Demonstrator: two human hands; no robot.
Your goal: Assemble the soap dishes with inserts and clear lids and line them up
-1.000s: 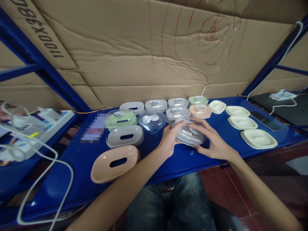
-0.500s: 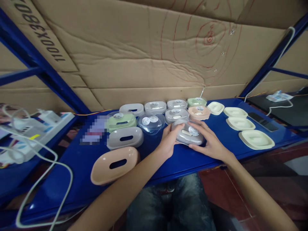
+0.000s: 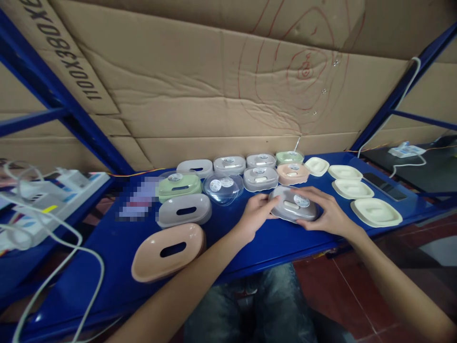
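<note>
A grey oval soap box (image 3: 285, 209) with a clear lid and a round sticker is held a little above the front of the blue table. My left hand (image 3: 256, 214) grips its left end, thumb on the lid. On the right end, my right hand (image 3: 329, 212) is closed around the lid's edge, fingers at the back and thumb at the front. Left of my hands lie a stack of clear lids (image 3: 223, 186), a green box (image 3: 180, 186) under a clear lid, a grey slotted shell (image 3: 171, 212) and a peach slotted shell (image 3: 150, 257).
Several lidded boxes stand at the back, among them a peach box (image 3: 293, 174) and a green box (image 3: 289, 157). Cream inserts (image 3: 376, 213) lie at the right beside a dark phone (image 3: 383, 186). Power strips (image 3: 60, 205) and looping white cables (image 3: 102, 267) are at the left. Blue posts (image 3: 400, 102) flank cardboard.
Both hands have shifted right with the grey soap box still between them. The view has also tilted slightly. The other pieces keep their places on the table.
</note>
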